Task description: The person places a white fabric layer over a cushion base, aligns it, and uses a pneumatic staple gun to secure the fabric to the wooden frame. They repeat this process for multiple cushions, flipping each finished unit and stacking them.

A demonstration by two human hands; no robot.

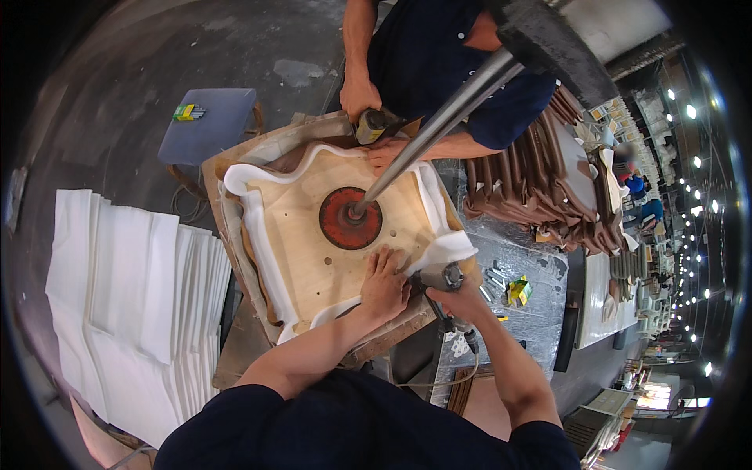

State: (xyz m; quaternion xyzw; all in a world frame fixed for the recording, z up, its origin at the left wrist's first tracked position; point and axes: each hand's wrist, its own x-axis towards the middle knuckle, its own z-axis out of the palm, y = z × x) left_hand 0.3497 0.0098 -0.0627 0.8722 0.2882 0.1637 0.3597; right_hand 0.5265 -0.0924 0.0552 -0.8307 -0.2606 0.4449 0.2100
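Observation:
A pale plywood seat board [298,235] lies under a round red press disc [337,227] on a metal shaft [439,125]. White padding [262,243] and a brown cover [301,160] wrap up around its edges. My left hand [384,288] rests on the board's near right part with fingers stretched out. In my right hand [462,301] is a pneumatic staple gun [440,276], its nose at the padding by the near right corner. A hose trails from the gun's handle. Where the nose meets the padding is hidden.
Across the board, a co-worker's hand [360,95] grips another staple gun [370,125]; their other hand [385,153] presses the far edge. White padding sheets [117,274] are stacked left, brown covers [533,164] right. Staple strips [495,280] and a yellow-green box [518,291] lie beside me.

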